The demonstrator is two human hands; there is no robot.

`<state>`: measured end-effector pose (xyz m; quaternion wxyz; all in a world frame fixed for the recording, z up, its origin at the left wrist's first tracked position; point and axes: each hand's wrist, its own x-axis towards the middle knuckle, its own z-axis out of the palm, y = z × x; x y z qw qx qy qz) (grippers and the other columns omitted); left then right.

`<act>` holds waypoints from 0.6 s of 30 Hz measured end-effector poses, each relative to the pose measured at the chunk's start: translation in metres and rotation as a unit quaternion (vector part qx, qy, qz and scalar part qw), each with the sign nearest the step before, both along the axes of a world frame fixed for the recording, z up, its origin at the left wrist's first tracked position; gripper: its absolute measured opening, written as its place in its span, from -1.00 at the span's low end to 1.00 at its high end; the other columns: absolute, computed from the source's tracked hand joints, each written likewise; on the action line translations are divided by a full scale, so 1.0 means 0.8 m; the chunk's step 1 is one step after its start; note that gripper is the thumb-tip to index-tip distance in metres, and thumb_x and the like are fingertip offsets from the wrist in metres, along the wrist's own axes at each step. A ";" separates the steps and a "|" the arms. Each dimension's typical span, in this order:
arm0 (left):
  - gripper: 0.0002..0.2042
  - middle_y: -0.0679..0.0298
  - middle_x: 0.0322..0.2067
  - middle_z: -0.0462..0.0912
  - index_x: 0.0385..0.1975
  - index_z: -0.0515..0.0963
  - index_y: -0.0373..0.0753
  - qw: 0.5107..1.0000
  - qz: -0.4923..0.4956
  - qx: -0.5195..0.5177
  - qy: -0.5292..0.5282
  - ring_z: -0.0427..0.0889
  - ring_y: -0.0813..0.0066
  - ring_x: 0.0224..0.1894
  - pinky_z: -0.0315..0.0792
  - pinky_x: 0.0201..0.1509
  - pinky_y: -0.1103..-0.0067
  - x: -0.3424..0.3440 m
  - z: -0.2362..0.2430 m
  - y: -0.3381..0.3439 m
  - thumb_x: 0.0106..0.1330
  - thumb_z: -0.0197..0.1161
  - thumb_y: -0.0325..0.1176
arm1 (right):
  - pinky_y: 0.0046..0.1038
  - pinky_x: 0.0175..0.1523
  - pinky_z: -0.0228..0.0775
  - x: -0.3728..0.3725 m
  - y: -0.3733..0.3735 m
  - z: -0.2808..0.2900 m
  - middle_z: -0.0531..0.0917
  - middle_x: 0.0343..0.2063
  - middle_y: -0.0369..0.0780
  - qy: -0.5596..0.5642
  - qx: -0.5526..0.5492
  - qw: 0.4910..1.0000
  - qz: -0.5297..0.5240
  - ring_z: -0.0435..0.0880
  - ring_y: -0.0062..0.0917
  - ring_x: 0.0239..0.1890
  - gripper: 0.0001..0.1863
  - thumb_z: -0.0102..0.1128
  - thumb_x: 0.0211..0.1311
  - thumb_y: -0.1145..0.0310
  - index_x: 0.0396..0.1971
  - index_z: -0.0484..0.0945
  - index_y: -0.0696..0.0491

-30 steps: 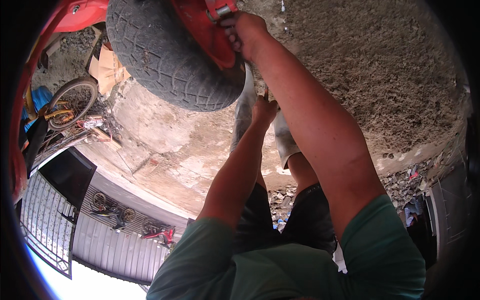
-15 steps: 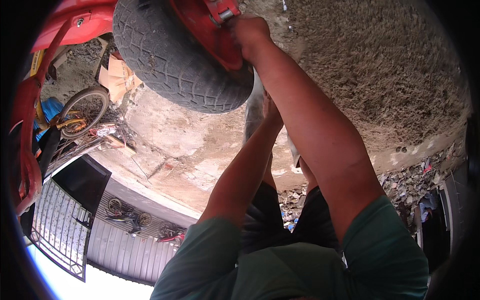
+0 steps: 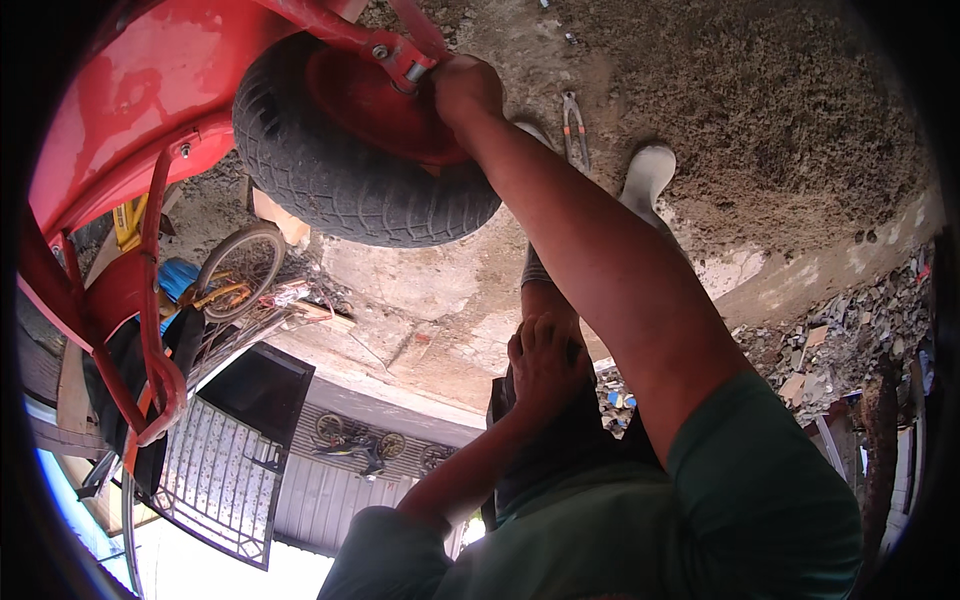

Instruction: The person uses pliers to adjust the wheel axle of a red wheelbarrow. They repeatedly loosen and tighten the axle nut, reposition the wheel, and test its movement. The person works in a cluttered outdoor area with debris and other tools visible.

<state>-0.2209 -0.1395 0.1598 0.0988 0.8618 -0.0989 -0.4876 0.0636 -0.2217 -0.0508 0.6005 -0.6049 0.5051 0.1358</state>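
**Right hand (image 3: 470, 88) at the wheel (image 3: 370, 200) of a red wheelbarrow (image 3: 140, 110), left hand (image 3: 548, 368) on a knee**

Nearest is the person's green shirt (image 3: 560, 545), with dark shorts (image 3: 540, 455) just beyond it. The left hand lies over a bent knee, palm down, its fingers apart and slightly curled, with no tool seen in it.

The right arm reaches forward to the wheel, which is near the top of the view, left of the middle. Its hand touches the red bracket (image 3: 393, 57) just beside a shiny metal bolt (image 3: 411, 74). The back of that hand faces the camera and hides the fingers, so I cannot tell whether they grip anything. The wheel has a thick black tyre around a red centre. The wheelbarrow's tray spreads out to the left of it, and a bent red leg (image 3: 150, 250) stands below.

On the dirt ground (image 3: 750, 80), pliers (image 3: 581, 130) with orange on the handles lie between two pale boots (image 3: 650, 172), apart from both hands.

Farther off, at the left, are a bicycle wheel (image 3: 279, 262) and something blue (image 3: 178, 278). Rubble (image 3: 830, 320) is strewn at the right. Beyond the yard are a pale metal gate (image 3: 220, 465) and parked two-wheelers (image 3: 368, 450) by a ribbed wall (image 3: 335, 505).
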 end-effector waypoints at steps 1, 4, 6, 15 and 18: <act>-0.50 0.07 0.16 0.41 0.10 0.46 -0.23 1.000 0.011 0.018 0.004 0.29 0.02 0.33 0.13 0.33 0.04 0.000 -0.007 -0.008 0.19 0.26 -0.14 | -0.27 -0.11 0.52 -0.003 -0.005 0.013 0.71 -0.32 -0.07 -0.018 0.029 0.999 0.002 0.70 -0.28 -0.23 -0.69 0.10 0.31 0.18 -0.20 0.70 0.08; -0.53 0.11 0.13 0.42 0.08 0.47 -0.22 0.998 -0.062 0.006 -0.010 0.30 0.06 0.31 0.13 0.33 0.04 0.008 -0.012 -0.010 0.20 0.25 -0.14 | -0.16 0.03 0.52 -0.011 -0.022 0.023 0.69 -0.13 0.09 -0.042 0.091 0.995 -0.017 0.69 -0.09 -0.01 -0.57 0.00 0.37 0.12 -0.07 0.65 0.15; -0.54 0.12 0.11 0.43 0.07 0.49 -0.20 0.998 -0.064 0.004 -0.005 0.31 0.07 0.29 0.13 0.33 0.05 0.010 -0.015 -0.007 0.20 0.24 -0.13 | -0.17 0.03 0.51 -0.013 -0.017 0.001 0.69 -0.11 0.09 -0.017 0.106 0.993 -0.055 0.68 -0.10 0.01 -0.55 -0.02 0.38 0.11 -0.04 0.64 0.15; -0.42 0.03 0.26 0.37 0.24 0.43 -0.16 0.985 -0.141 0.061 0.082 0.22 -0.01 0.39 0.10 0.38 0.04 0.058 -0.014 -0.016 0.28 0.17 0.01 | -0.37 -0.30 0.44 -0.007 -0.009 -0.006 0.67 -0.46 -0.22 -0.076 0.130 0.987 -0.052 0.62 -0.49 -0.46 -0.70 0.12 0.34 0.19 -0.35 0.64 0.13; -0.35 -0.05 0.33 0.30 0.30 0.39 -0.17 0.969 -0.228 0.087 0.040 0.13 -0.05 0.46 0.07 0.41 0.05 0.058 -0.013 -0.022 0.29 0.16 0.09 | -0.35 -0.33 0.45 -0.013 0.007 -0.006 0.64 -0.50 -0.23 -0.097 0.107 0.982 -0.121 0.61 -0.51 -0.46 -0.67 0.10 0.34 0.15 -0.41 0.61 0.12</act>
